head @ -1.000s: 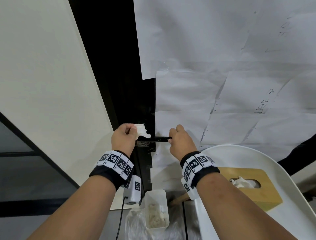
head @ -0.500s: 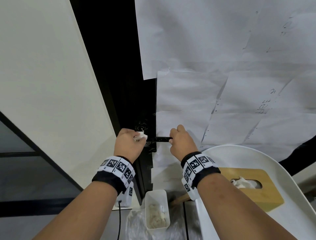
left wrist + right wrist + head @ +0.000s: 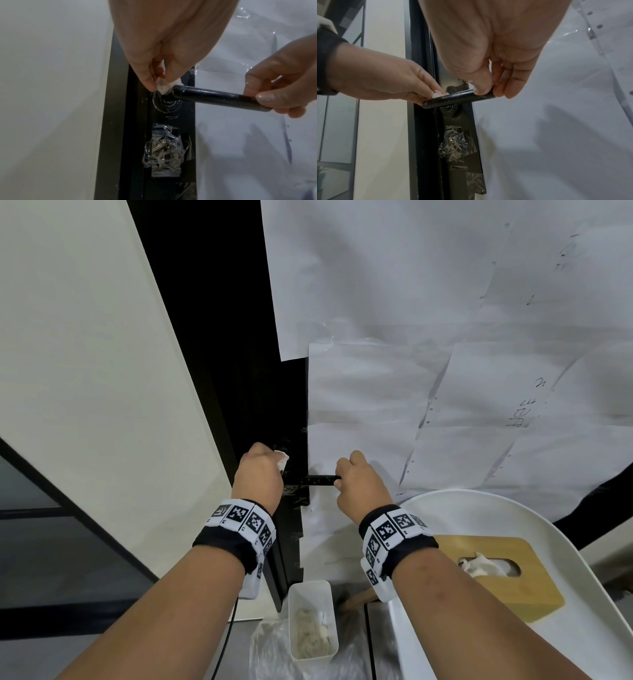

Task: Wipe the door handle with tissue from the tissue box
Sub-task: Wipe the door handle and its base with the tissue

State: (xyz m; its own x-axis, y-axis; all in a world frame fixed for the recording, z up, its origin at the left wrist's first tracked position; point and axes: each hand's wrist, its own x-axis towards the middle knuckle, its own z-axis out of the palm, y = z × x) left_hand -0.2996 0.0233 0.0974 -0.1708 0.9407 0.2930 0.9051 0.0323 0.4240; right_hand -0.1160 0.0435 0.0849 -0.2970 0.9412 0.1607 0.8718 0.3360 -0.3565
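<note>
A black lever door handle (image 3: 317, 480) (image 3: 214, 97) (image 3: 455, 98) juts out level from a black door edge. My left hand (image 3: 260, 470) (image 3: 154, 75) pinches a small wad of white tissue (image 3: 283, 457) (image 3: 163, 86) (image 3: 437, 93) against the handle's inner end, by the round base. My right hand (image 3: 356, 479) (image 3: 489, 89) grips the handle's free end between thumb and fingers. A wooden tissue box (image 3: 503, 577), with a tissue sticking out of its slot, sits on a white tray (image 3: 455, 501) at the lower right.
White paper sheets (image 3: 428, 371) cover the door behind the handle. Crumpled clear tape (image 3: 164, 151) covers the lock area under the handle. A small white bin (image 3: 312, 625) with used tissue stands on the floor below. A pale wall (image 3: 85, 371) lies to the left.
My left hand has slid the tissue from the handle's shaft inward to its base and bunched it smaller. The right hand has stayed on the handle's end.
</note>
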